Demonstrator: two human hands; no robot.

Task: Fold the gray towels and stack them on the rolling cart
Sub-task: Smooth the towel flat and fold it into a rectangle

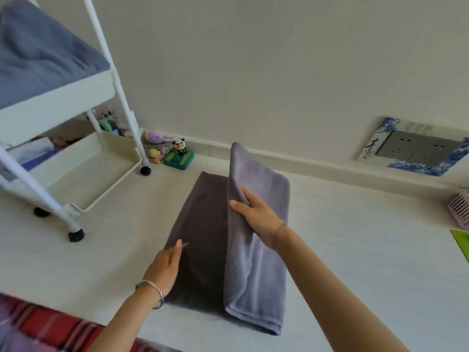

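A gray towel [203,240] lies lengthwise on the pale floor in the middle of the view. Its right half [256,275] is lifted up along the long edge, and my right hand [256,214] grips that raised edge between thumb and fingers. My left hand [166,265] lies on the flat left part of the towel with straight fingers. The white rolling cart [76,97] stands at the left, and gray-blue towels [38,54] lie in its upper tray.
Small toys and a green box [179,158] sit by the baseboard beside the cart's wheel [145,170]. A wall socket [418,148] with a blue patterned frame is at the right. A pink basket [460,212] stands at the right edge. Red plaid cloth [45,326] lies bottom left.
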